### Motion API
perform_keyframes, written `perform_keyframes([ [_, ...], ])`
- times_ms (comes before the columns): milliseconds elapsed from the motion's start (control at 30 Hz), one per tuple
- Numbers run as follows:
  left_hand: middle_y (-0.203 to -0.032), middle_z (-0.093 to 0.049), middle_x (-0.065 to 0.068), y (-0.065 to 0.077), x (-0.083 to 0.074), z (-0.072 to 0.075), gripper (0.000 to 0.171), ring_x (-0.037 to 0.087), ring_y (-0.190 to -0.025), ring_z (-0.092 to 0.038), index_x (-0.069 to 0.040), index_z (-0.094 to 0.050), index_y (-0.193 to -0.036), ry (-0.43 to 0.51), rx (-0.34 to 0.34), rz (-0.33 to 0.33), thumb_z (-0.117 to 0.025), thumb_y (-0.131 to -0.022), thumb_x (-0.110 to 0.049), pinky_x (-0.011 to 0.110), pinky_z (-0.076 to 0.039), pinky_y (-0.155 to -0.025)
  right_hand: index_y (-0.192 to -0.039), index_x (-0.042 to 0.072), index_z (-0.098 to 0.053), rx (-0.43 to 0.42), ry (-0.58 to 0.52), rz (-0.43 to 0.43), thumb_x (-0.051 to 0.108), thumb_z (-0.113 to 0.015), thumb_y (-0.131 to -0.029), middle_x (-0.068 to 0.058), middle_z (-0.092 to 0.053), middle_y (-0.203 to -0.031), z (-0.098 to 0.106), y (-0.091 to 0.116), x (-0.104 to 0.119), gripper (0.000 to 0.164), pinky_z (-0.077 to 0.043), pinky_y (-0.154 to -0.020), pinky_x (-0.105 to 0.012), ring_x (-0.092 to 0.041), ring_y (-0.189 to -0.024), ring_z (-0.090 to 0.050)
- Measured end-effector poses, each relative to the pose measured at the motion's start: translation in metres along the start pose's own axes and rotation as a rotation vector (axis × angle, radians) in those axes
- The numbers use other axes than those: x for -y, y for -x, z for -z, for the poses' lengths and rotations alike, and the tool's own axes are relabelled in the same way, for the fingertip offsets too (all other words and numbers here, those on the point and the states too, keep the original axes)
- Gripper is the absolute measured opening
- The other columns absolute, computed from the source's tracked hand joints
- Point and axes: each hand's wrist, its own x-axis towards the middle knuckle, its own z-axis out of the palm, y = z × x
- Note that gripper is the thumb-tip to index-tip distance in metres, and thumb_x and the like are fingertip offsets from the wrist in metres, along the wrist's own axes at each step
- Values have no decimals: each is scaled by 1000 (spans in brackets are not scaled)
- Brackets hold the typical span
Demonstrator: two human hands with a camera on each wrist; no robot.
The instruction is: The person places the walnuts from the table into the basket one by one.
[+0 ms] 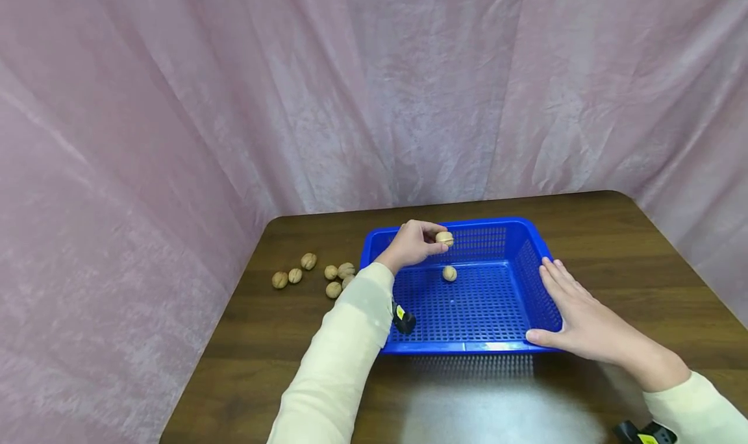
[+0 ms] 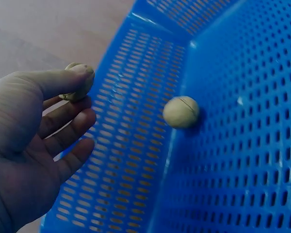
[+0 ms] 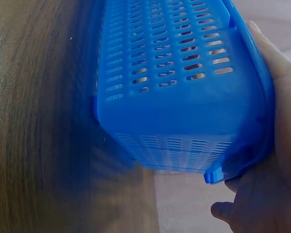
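Over the far left part of a blue plastic basket (image 1: 464, 348), my left hand (image 1: 412, 244) pinches a walnut (image 1: 444, 238) between thumb and fingers. The left wrist view shows that walnut (image 2: 78, 83) held at the fingertips, beside the basket's slotted wall (image 2: 121, 131). Another walnut (image 1: 449, 273) lies inside on the basket floor. At the right end, my right hand (image 1: 590, 327) rests against the rim with fingers straight and thumb spread along the near corner. In the right wrist view, its palm lies along the basket's outer rim (image 3: 262, 73).
Several walnuts (image 1: 308, 261) lie loose on the brown wooden table (image 1: 263, 340), left of the basket; my left sleeve (image 1: 339, 340) partly covers that group. A pink curtain (image 1: 374, 106) hangs behind the table and along its left side.
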Motion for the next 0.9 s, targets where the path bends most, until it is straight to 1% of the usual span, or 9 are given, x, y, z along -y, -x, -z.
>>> perform_keyframes([
  [100, -88, -68, -9, 2, 6, -5, 33, 7, -79, -63, -13, -71, -116, -4, 36, 19, -76, -84, -21, 24, -52, -68, -150, -9, -11, -22, 5, 16, 47, -75, -80, -23, -5, -158, 0, 2, 1, 110, 8, -112, -28, -25, -146, 10],
  [200, -88, -68, -10, 2, 10, -10, 33, 6, -79, -62, -12, -71, -116, -36, 69, 31, -76, -84, -22, 22, -51, -68, -149, -10, -13, -46, 12, 37, 46, -76, -79, -25, -6, -157, 1, 4, 0, 110, 9, -110, -21, -25, -146, 10],
  [333, -89, -68, -9, 2, 14, -18, 33, 6, -79, -61, -12, -71, -115, -77, 126, 71, -76, -84, -22, 21, -50, -67, -149, -11, -14, -59, 12, 45, 45, -77, -78, -25, -7, -157, 2, 7, -2, 110, 9, -108, -17, -24, -146, 9],
  [367, -89, -68, -9, 2, 14, -20, 33, 6, -79, -61, -11, -71, -116, -90, 142, 80, -76, -85, -22, 21, -50, -68, -149, -11, -13, -60, 8, 46, 44, -78, -78, -25, -7, -157, 2, 8, -2, 110, 9, -108, -17, -24, -146, 9],
  [467, -90, -69, -8, 0, 14, -25, 34, 5, -80, -61, -11, -71, -115, -148, 176, 76, -77, -84, -23, 20, -50, -70, -149, -9, -12, -57, -13, 29, 43, -77, -79, -22, -4, -158, 2, 11, -3, 110, 9, -108, -17, -23, -146, 11],
  [533, -89, -69, -7, 0, 15, -26, 33, 5, -80, -61, -11, -72, -113, -188, 183, 70, -77, -83, -24, 20, -49, -70, -150, -9, -11, -54, -22, 23, 43, -77, -79, -20, -3, -159, 1, 12, -3, 110, 9, -109, -19, -23, -146, 11],
  [633, -86, -70, -8, 1, 17, -27, 29, 4, -78, -61, -11, -74, -109, -236, 188, 72, -77, -83, -24, 19, -49, -69, -150, -8, -11, -48, -27, 19, 44, -77, -79, -19, -2, -159, -2, 13, -2, 110, 9, -108, -19, -23, -146, 11],
  [733, -85, -70, -9, 1, 19, -26, 27, 3, -77, -61, -12, -75, -107, -252, 197, 83, -77, -83, -26, 19, -48, -69, -150, -8, -11, -49, -22, 24, 44, -77, -79, -20, -3, -159, -3, 12, -1, 110, 9, -108, -17, -23, -146, 11],
  [900, -87, -71, -8, 0, 20, -24, 28, 3, -79, -61, -11, -75, -107, -269, 183, 56, -77, -84, -26, 18, -48, -70, -150, -8, -11, -61, -5, 32, 44, -77, -79, -21, -4, -159, -3, 10, -1, 111, 8, -106, -15, -22, -146, 11],
])
